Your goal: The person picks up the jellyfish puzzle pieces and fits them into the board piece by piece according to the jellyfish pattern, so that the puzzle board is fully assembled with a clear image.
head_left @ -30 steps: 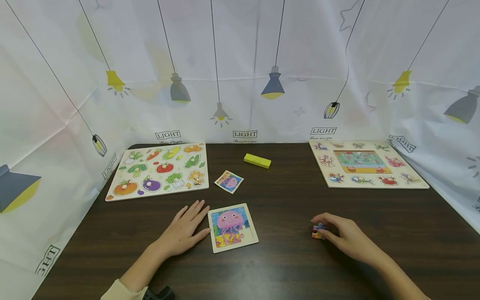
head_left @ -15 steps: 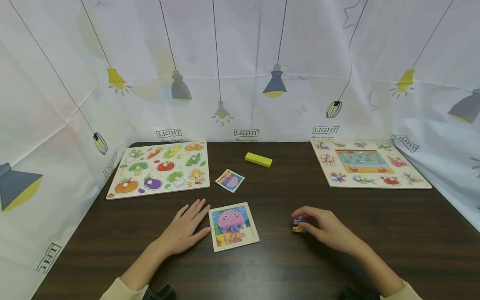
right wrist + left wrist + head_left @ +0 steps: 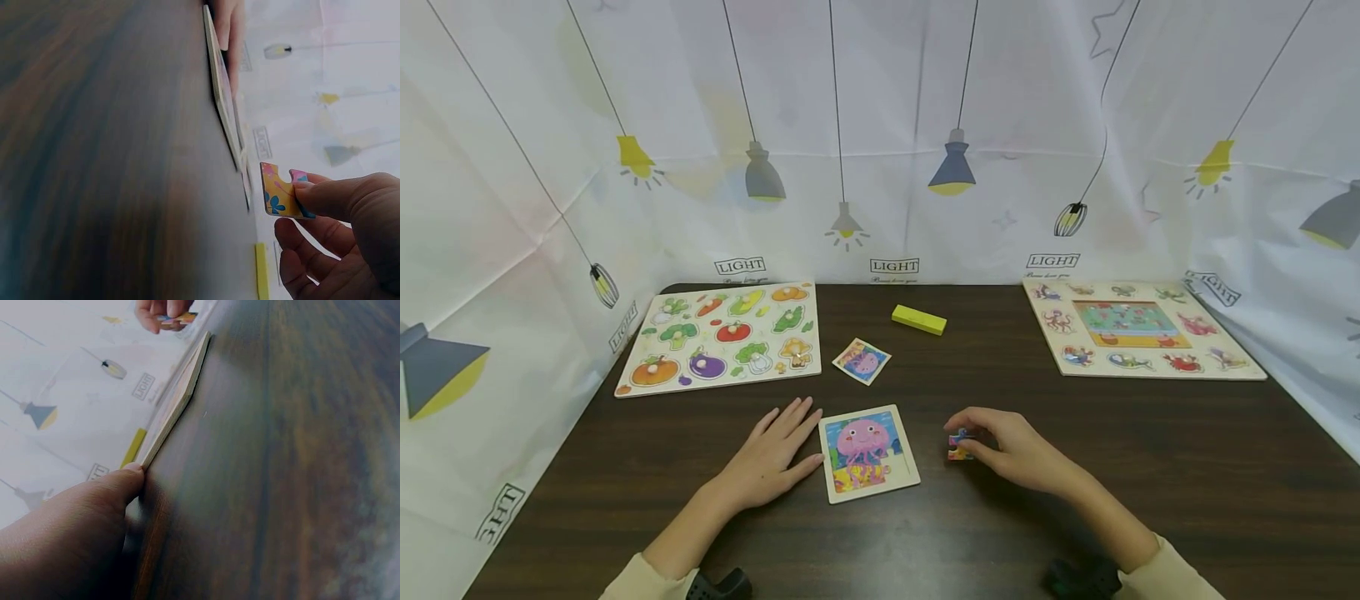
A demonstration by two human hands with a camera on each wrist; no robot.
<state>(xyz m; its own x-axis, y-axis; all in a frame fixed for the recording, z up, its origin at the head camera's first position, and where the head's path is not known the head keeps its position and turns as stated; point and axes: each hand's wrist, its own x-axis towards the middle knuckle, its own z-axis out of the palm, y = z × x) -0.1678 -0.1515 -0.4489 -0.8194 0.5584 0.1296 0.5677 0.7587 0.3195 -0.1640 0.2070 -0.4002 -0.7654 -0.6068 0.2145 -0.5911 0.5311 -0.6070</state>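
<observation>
A square jellyfish puzzle (image 3: 863, 446) in a pale wooden frame lies on the dark table, with a bare gap at its lower right corner. My left hand (image 3: 772, 461) rests flat at its left side, fingers spread, thumb and fingertips touching the frame's edge; the left wrist view shows the thumb (image 3: 119, 484) against that edge. To the right of the frame, my right hand (image 3: 1011, 450) pinches a small puzzle piece (image 3: 281, 192) between thumb and fingers. Yellow, pink and blue print shows on the piece, which is held above the table.
Behind the puzzle lies a small picture card (image 3: 861, 361), with a yellow block (image 3: 919, 320) farther back. A vegetable peg board (image 3: 722, 337) lies at the back left and a sea-animal board (image 3: 1138, 331) at the back right. A printed white curtain (image 3: 880, 150) hangs behind the table.
My right hand has moved left with the puzzle piece, closer to the framed puzzle. The left hand stays at the frame's edge.
</observation>
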